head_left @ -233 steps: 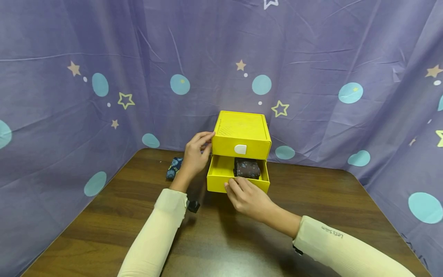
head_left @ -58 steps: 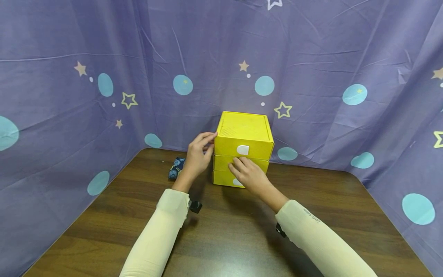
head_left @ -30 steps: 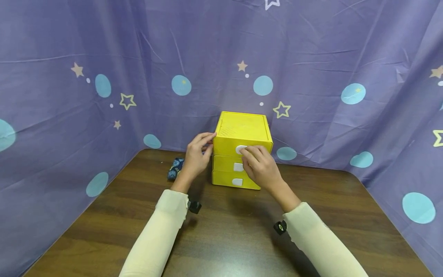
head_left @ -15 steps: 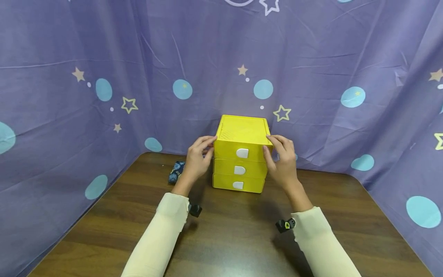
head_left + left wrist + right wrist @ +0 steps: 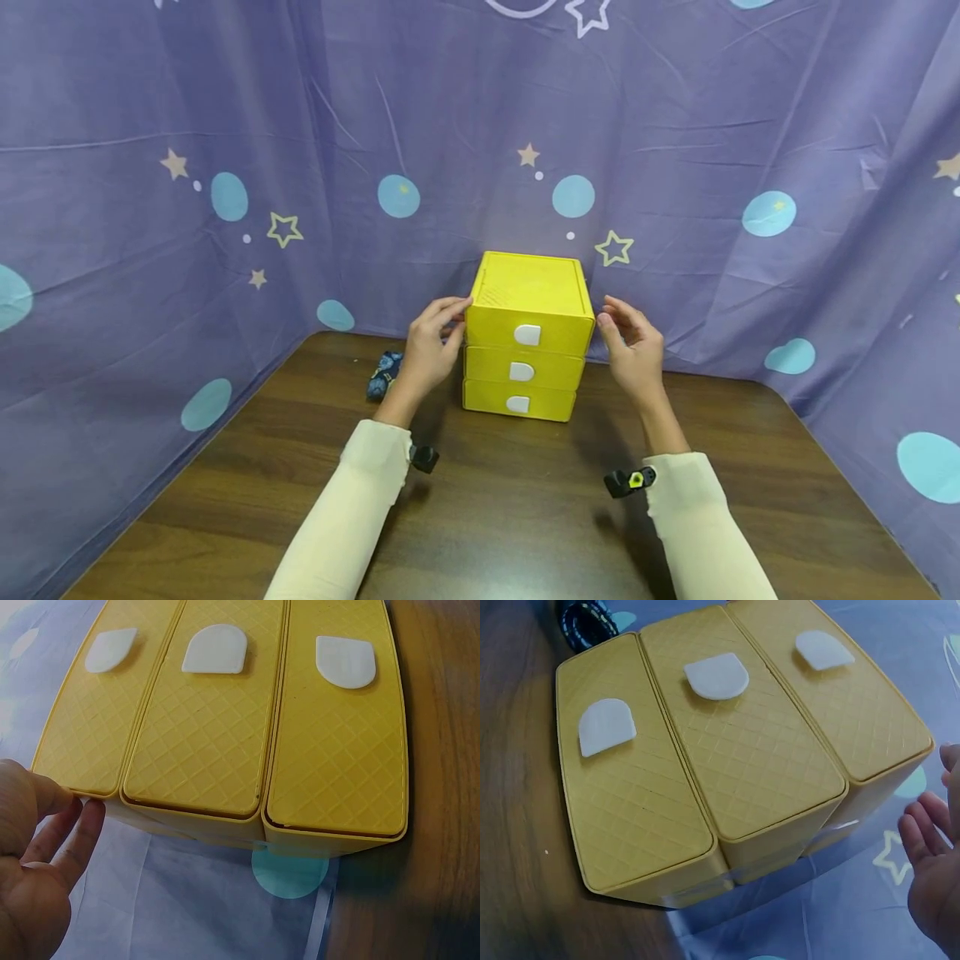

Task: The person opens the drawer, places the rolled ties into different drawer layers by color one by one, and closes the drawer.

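Flanking one three-drawer cabinet [image 5: 527,333]: two hands

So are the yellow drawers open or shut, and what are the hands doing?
top drawer: shut
middle drawer: shut
bottom drawer: shut
left hand: fingertips touch the drawer box's left top corner
right hand: open, just off the box's right side
rolled blue socks: lying on the table, left of the box

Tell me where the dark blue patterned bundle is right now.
In the head view the dark blue patterned bundle lies on the table, left of the yellow drawer unit, just behind the left hand.
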